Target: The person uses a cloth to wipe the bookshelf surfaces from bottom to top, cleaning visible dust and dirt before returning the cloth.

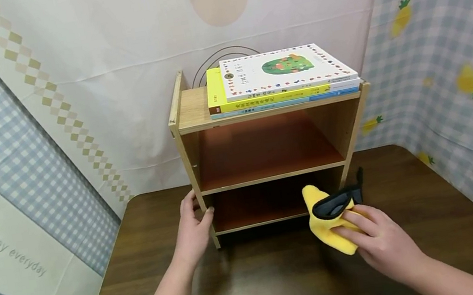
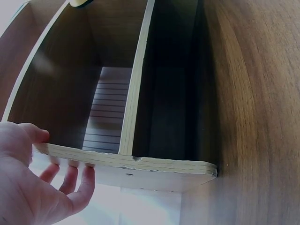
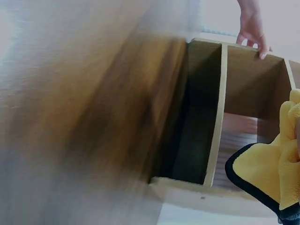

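A small wooden shelf (image 1: 274, 179) with reddish-brown boards stands on the table. My left hand (image 1: 194, 225) grips its left side panel low down, the thumb on the front edge and the fingers on the outer face, as the left wrist view also shows (image 2: 42, 183). In my right hand (image 1: 384, 242) is a bunched yellow cloth (image 1: 329, 230) with black edging and a dark grey underside. It is held in front of the shelf's lower right corner. In the right wrist view the cloth (image 3: 262, 171) hangs before the shelf openings; whether it touches the shelf I cannot tell.
Several books (image 1: 289, 70) lie stacked on the shelf's top board, a white one uppermost over a yellow one. Under everything is a dark brown wooden table (image 1: 266, 286). A white curtain (image 1: 126, 82) hangs behind, with checked cloth (image 1: 461, 83) at the right.
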`<state>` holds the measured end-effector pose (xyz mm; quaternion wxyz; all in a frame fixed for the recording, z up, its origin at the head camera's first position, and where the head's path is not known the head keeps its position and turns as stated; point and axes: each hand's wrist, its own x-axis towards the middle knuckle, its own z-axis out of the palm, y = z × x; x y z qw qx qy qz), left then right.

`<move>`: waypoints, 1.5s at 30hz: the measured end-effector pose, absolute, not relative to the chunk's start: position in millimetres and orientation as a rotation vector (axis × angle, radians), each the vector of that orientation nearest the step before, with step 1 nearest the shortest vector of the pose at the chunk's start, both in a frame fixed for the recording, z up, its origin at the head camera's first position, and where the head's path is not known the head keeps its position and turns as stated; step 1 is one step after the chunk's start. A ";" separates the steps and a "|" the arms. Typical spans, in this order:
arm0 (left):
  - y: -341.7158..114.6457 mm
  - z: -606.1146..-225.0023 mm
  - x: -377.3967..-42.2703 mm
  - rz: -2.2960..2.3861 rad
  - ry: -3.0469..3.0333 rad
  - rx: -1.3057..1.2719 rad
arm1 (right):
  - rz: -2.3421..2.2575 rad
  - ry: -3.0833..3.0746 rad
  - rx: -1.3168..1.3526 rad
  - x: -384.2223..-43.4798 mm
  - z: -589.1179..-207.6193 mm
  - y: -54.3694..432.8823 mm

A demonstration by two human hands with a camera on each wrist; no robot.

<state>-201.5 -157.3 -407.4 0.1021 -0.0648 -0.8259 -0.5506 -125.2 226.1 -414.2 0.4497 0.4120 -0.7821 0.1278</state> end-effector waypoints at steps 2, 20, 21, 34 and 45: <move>-157.5 -407.8 -201.1 -1.625 -2.438 -0.193 | 0.323 -1.943 1.014 -123.1 -417.2 231.2; -158.7 -410.9 -199.4 -1.633 -2.437 -0.167 | 0.244 -2.273 0.860 -109.4 -447.2 292.2; -158.8 -410.6 -199.5 -1.635 -2.439 -0.167 | 0.240 -2.275 0.861 -109.8 -448.5 295.4; -159.1 -408.5 -202.2 -1.638 -2.443 -0.192 | 0.168 -2.378 0.866 -123.5 -468.5 326.0; -157.7 -406.1 -200.5 -1.659 -2.448 -0.188 | 0.133 -2.499 0.920 -128.0 -475.0 323.5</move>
